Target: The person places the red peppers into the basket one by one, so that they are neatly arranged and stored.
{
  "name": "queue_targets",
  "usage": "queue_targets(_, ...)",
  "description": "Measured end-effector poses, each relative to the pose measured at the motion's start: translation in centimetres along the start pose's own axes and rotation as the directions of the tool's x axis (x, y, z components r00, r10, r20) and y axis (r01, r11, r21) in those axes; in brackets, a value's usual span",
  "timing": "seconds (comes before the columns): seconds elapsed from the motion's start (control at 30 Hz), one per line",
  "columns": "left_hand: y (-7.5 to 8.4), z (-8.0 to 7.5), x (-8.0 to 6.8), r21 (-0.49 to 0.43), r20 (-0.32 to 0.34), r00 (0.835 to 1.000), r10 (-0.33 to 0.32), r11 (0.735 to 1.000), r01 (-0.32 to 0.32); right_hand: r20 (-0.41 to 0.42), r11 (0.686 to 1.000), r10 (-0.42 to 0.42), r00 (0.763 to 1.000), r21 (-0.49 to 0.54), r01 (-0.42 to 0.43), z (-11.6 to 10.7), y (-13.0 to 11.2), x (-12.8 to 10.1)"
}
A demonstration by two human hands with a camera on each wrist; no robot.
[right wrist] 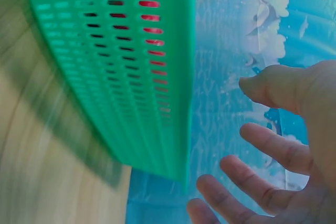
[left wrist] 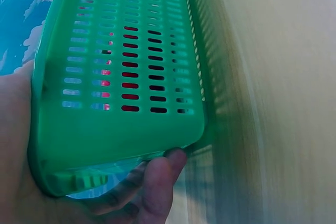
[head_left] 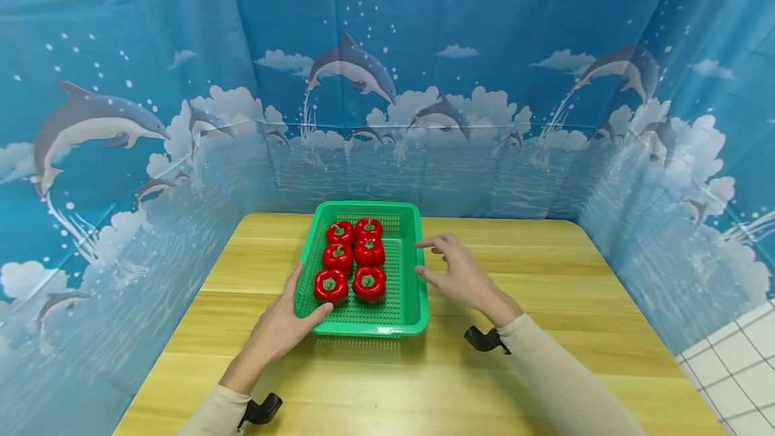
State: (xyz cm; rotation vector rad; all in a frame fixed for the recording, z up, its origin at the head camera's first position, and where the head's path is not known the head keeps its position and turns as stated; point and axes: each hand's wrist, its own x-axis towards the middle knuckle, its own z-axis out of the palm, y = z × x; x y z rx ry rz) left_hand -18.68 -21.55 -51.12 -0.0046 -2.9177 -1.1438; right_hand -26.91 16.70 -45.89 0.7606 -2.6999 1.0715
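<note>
A green perforated basket [head_left: 401,291] stands on the wooden table [head_left: 545,328] and holds several red bell peppers [head_left: 369,251] in two rows along its left half. My left hand [head_left: 303,305] grips the basket's near-left corner, thumb along the left rim and a finger over the front edge. In the left wrist view the basket wall [left wrist: 121,51] lies against my palm, with the left hand's fingers [left wrist: 155,182] curled under the corner. My right hand [head_left: 445,264] hovers beside the right rim with fingers spread. The right wrist view shows the right hand [right wrist: 273,145] apart from the basket [right wrist: 115,66].
A blue dolphin-print curtain [head_left: 387,86] walls the table at the back and both sides. The basket's right half is bare mesh. Bare tabletop lies to the left, right and front of the basket. White tiled floor [head_left: 739,369] shows at the lower right.
</note>
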Motion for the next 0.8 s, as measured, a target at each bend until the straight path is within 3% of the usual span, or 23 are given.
queue_targets(0.33, -0.3, -0.1, 0.3, 0.007, 0.029, 1.000, 0.008, 1.000, -0.008, -0.061, 0.997, 0.041, 0.997, -0.065, -0.045, -1.2, 2.6, -3.5)
queue_targets(0.63, -0.3, -1.1, 0.4, 0.050, 0.054, 0.999, 0.003, 0.999, -0.005, -0.107, 0.987, 0.055, 0.993, -0.147, -0.070, -2.7, 5.3, -6.2)
queue_targets(0.8, -0.4, -2.1, 0.5, 0.115, 0.018, 1.000, 0.007, 0.993, -0.009, -0.117, 0.961, 0.053, 0.992, -0.263, -0.083, -3.9, 6.7, -7.6)
